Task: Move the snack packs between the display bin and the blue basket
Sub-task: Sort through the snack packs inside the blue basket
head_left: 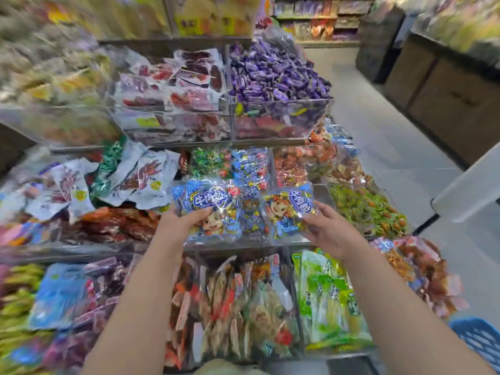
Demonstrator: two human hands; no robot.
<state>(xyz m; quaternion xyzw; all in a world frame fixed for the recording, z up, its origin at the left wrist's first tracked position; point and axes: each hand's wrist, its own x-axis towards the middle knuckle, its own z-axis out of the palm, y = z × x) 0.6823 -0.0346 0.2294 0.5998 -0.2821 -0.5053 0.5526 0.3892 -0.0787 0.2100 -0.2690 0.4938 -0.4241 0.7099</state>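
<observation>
My left hand (180, 221) grips a blue snack pack (208, 204) with a cartoon face, thumb on its front, above the middle tier. My right hand (328, 230) holds a second blue snack pack (288, 209) of the same kind just to its right. Both packs hover over the clear display bin (267, 240), which holds more of these blue packs (250, 165). A corner of the blue basket (477, 339) shows at the bottom right, beyond my right forearm.
The tiered stand is crowded with bins: purple candies (273, 74) and red-and-white packs (173, 87) on top, green packs (327, 301) and orange packs (232, 307) below. A grey aisle floor (392, 147) runs along the right, with dark shelving (443, 90) beyond.
</observation>
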